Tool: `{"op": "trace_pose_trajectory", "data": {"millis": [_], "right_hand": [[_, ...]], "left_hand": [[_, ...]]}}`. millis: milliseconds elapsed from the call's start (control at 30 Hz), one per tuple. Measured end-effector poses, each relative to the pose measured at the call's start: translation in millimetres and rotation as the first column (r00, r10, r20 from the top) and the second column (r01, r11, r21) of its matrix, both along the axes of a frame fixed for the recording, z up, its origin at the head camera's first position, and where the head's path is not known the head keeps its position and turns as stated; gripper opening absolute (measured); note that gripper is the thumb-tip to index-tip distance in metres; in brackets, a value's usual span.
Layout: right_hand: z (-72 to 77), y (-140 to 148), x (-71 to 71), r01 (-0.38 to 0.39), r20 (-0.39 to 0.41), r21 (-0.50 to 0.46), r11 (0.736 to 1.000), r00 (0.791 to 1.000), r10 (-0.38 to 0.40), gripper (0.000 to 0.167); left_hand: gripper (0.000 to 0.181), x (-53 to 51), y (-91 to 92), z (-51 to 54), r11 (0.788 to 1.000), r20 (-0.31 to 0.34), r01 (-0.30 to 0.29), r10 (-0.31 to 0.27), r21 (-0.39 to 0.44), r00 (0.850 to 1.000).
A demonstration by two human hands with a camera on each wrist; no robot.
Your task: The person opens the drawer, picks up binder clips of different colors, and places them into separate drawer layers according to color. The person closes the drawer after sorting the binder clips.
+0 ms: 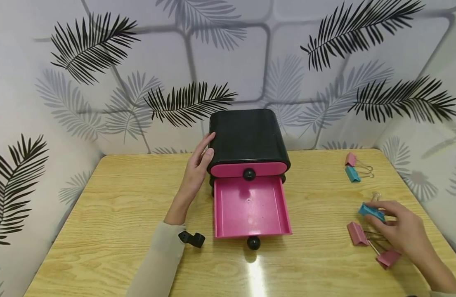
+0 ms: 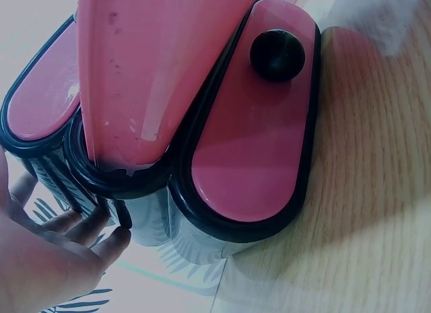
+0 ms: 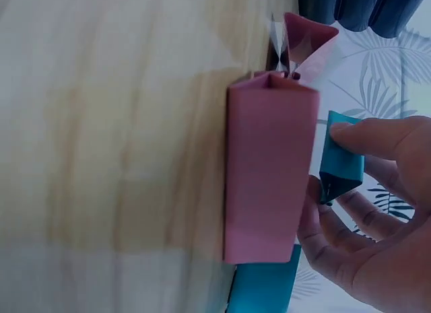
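A black drawer box (image 1: 246, 136) with pink drawer fronts stands mid-table, its middle drawer (image 1: 250, 210) pulled out and bare inside. My left hand (image 1: 196, 167) rests against the box's left side, fingers extended; in the left wrist view the fingers (image 2: 111, 246) touch the casing. At the right, my right hand (image 1: 406, 227) pinches a blue binder clip (image 1: 371, 212) between thumb and fingers. The right wrist view shows this blue clip (image 3: 342, 158) beyond a large pink binder clip (image 3: 269, 171). Two pink binder clips (image 1: 357, 234) (image 1: 388, 259) lie below the right hand.
Farther back on the right lie a pink binder clip (image 1: 350, 159) and a blue binder clip (image 1: 352, 174). A black round knob (image 1: 253, 243) juts from the pulled-out drawer. The wooden table (image 1: 131, 198) meets leaf-patterned walls at the back and sides.
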State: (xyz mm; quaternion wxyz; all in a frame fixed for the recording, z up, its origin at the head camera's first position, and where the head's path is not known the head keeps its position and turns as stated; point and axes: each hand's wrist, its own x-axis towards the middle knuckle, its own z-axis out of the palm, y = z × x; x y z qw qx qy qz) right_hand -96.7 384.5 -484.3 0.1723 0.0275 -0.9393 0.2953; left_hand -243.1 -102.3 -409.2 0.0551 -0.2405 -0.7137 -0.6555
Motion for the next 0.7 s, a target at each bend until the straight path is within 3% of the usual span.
{"op": "trace_pose_trajectory", "data": {"millis": [300, 533, 700], "right_hand": [[4.8, -13, 0.9, 0.004, -0.085, -0.051, 0.999, 0.996, -0.009, 0.030], [14.5, -31, -0.3, -0.088, -0.163, -0.119, 0.989, 0.984, 0.068, 0.033], [20.5, -41, -2.3, -0.127, -0.231, -0.120, 0.985, 0.968, 0.097, 0.038]], "left_hand": [[0.051, -0.3, -0.1, -0.9, 1.000, 0.003, 0.004, -0.004, -0.003, 1.000], [0.050, -20.9, -2.4, -29.9, 1.000, -0.027, -0.019, 0.019, -0.001, 0.999], [0.051, -6.3, -0.5, -8.4, 1.000, -0.008, -0.016, 0.016, -0.013, 1.000]]}}
